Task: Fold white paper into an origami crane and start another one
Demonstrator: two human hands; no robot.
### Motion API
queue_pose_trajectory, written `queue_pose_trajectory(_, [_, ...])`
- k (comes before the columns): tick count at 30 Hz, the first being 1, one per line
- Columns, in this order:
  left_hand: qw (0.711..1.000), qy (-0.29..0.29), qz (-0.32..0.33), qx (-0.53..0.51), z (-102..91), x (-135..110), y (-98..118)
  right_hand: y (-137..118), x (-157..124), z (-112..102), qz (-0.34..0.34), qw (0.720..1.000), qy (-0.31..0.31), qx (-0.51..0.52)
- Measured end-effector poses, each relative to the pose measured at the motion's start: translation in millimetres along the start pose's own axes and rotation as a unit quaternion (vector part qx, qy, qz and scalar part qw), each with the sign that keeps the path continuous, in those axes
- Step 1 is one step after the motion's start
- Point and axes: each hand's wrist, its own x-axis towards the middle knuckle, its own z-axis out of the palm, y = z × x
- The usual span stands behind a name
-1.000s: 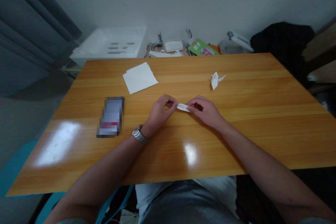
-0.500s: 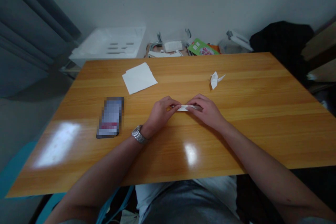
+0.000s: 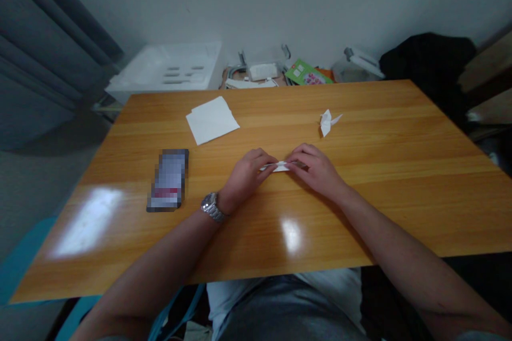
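Observation:
A narrow piece of folded white paper (image 3: 281, 167) is held low over the middle of the wooden table (image 3: 256, 234). My left hand (image 3: 250, 173), with a metal wristwatch (image 3: 213, 206) at its wrist, pinches the paper's left end between thumb and fingers. At the other end my right hand (image 3: 314, 168) is closed on it the same way. The fingers hide both ends of the paper. Beyond my right hand stands a small white origami crane (image 3: 327, 122). Several white paper sheets (image 3: 213, 121) lie stacked beyond my left hand.
To the left lies a phone (image 3: 168, 180) with a blurred screen. Behind the table's far edge are a white plastic tray (image 3: 184, 66), a green booklet (image 3: 306, 73), a clear box (image 3: 358, 66) and a black cloth heap (image 3: 428, 64).
My left fingers have shifted slightly and straightened a little along the paper. Both hands stay on the folded paper, which shows a little differently between them.

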Motion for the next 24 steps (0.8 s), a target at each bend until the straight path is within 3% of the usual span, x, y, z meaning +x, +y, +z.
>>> queue_pose_trajectory(11, [0.999, 0.011, -0.027, -0.022, -8.3, 3, 1, 3, 0, -5, 0.047, 0.998, 0.037, 0.032])
queue_pose_trajectory(24, [0.999, 0.008, 0.006, 0.034, -12.2, 3, -3, 10, -1, -8, 0.034, 0.998, 0.04, 0.04])
